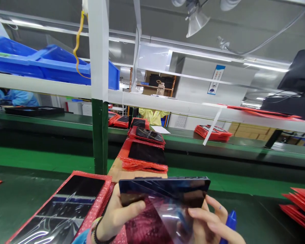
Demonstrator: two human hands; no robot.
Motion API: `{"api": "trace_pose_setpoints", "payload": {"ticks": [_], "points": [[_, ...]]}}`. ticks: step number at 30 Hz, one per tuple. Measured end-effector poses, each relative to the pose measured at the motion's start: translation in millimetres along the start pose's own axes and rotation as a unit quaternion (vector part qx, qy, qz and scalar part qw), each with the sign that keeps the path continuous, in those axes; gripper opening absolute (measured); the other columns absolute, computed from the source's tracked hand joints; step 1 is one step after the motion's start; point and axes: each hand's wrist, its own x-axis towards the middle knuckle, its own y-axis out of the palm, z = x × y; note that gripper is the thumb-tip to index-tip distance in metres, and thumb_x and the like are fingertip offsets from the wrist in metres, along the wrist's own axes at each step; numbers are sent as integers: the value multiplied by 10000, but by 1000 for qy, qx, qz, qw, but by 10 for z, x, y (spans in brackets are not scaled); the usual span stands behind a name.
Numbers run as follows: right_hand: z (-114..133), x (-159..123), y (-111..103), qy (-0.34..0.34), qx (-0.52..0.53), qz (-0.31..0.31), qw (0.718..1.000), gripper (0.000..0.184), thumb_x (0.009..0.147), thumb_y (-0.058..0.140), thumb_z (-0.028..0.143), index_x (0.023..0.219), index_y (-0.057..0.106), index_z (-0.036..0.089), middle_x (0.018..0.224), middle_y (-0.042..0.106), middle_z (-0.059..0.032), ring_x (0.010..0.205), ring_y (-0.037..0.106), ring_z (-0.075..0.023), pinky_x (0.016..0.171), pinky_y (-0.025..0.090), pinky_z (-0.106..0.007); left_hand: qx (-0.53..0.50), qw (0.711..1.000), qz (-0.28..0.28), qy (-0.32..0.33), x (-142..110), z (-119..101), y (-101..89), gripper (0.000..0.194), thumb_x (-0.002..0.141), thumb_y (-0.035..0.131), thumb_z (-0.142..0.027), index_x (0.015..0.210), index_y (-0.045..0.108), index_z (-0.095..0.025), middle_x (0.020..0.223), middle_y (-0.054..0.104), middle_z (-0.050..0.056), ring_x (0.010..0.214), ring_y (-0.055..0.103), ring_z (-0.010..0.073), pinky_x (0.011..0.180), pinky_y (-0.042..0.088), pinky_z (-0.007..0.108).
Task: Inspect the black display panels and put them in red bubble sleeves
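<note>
A glossy black screen panel is held up, tilted, in front of me, its top edge facing away and reflections across its face. My left hand grips its left side, thumb flat on the face. At the right side my right hand holds the edge, one fingertip touching the face. A blue pen sticks out by the right hand; its lower part is hidden, and I cannot tell how it is held. To the left lies a film-covered black panel on red bubble wrap.
Stacked panels in red wrap run away from me on a wooden board. Red packets lie at the right. A green-and-white post stands ahead, with blue bins on the rail. People sit farther back.
</note>
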Motion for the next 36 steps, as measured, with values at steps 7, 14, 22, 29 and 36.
{"api": "trace_pose_setpoints", "payload": {"ticks": [7,14,22,29,36], "points": [[-111,437,74,22,63,41,997,252,682,814,244,779,582,250,598,696,30,775,667,-231,949,412,-544,44,997,-16,-60,-141,49,221,324,615,816,-481,725,770,-179,711,752,45,725,696,228,678,557,277],[-312,441,192,184,124,28,975,373,561,882,350,730,566,246,587,631,48,797,640,-191,941,428,-419,9,996,24,-88,-232,81,255,439,656,808,-338,1078,741,-240,1087,742,71,1044,668,309,932,522,387],[-264,434,226,301,170,35,938,390,545,888,323,746,561,255,631,586,52,715,629,-149,630,512,-230,-57,987,149,-18,-198,57,294,441,779,690,-322,1212,679,-238,1252,664,92,1215,568,332,1093,372,458],[-291,406,199,336,185,46,922,319,618,830,255,770,550,250,704,581,36,707,627,-142,573,505,-202,-75,986,144,-32,-216,27,327,493,782,703,-366,1255,646,-242,1326,612,98,1296,490,336,1130,316,479],[-223,424,200,372,184,69,907,332,630,808,231,837,550,263,691,561,53,657,583,-130,600,502,-215,-118,985,127,21,-211,86,236,1041,716,798,-337,1517,134,-325,1464,474,70,1381,366,277,1148,308,398]]}}
